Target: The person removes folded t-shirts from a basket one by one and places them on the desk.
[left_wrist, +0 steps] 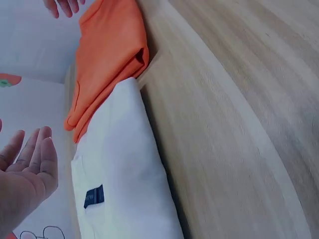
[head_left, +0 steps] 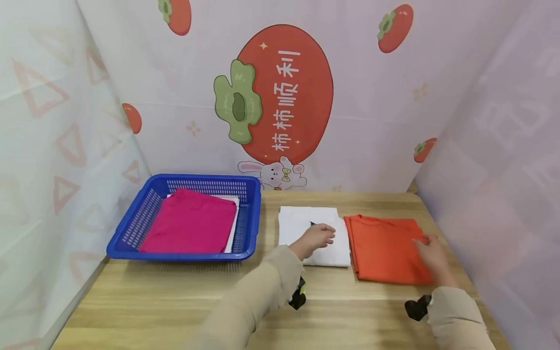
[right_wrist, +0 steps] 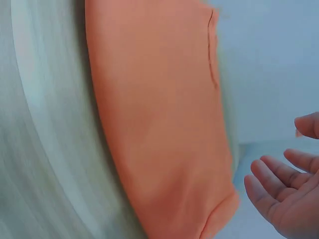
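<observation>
A folded orange shirt (head_left: 385, 248) lies on the right of the wooden table. My right hand (head_left: 430, 255) is over its right edge, fingers relaxed and holding nothing; in the right wrist view the hand (right_wrist: 289, 191) appears apart from the cloth. To the left, beside the orange shirt, lies a folded white shirt (head_left: 302, 226) with a dark label (left_wrist: 94, 196). Above it hovers my left hand (head_left: 316, 239), fingers loosely bent and nothing in them.
A blue plastic basket (head_left: 251, 248) stands at the back left of the table (head_left: 350, 316). In it a folded pink garment (head_left: 192, 221) lies on top of white cloth (head_left: 234, 226). Printed fabric hangs behind and along both sides.
</observation>
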Demonstrator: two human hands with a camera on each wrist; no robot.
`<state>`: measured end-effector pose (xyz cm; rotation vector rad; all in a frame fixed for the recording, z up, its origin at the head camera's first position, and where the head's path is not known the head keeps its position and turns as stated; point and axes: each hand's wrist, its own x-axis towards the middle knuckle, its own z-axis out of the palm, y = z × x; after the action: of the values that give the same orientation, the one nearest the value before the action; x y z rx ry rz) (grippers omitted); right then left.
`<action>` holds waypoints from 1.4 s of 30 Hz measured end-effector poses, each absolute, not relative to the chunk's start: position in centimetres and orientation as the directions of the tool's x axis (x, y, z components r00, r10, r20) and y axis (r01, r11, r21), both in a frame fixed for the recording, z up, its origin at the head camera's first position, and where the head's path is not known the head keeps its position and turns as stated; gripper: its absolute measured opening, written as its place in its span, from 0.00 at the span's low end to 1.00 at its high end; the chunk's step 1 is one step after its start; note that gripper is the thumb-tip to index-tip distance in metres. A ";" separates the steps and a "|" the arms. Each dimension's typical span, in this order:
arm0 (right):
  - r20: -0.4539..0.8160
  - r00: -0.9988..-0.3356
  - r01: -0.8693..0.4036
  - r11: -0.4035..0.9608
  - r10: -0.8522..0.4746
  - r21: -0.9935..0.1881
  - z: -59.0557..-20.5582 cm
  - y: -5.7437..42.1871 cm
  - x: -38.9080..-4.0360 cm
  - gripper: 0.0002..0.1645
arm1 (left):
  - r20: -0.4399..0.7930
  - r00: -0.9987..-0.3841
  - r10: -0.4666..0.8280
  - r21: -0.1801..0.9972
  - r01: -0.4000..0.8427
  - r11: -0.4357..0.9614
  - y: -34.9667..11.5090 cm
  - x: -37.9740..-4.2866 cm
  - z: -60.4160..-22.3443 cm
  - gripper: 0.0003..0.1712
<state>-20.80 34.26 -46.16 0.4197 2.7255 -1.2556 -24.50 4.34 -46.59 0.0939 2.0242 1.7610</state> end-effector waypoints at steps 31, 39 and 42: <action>-0.025 -0.999 0.024 0.048 -0.037 -0.999 -48.3 14.4 -22.8 0.20 | -0.187 -0.970 0.154 0.980 -0.194 -0.037 -11.8 -21.3 -43.2 0.16; -0.101 -0.992 0.099 0.019 -0.072 -0.995 -45.1 9.6 -21.4 0.16 | -0.201 -0.972 0.125 0.980 -0.198 0.036 -15.0 -20.7 -43.4 0.19; -0.107 -0.989 0.108 -0.010 -0.102 -0.994 -44.7 8.5 -21.5 0.16 | -0.202 -0.974 0.106 0.979 -0.198 0.049 -16.1 -20.7 -43.4 0.18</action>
<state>-21.49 8.45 -44.71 0.0073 2.1004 -2.1333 -20.68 -16.13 -43.36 -0.0944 2.1029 2.0239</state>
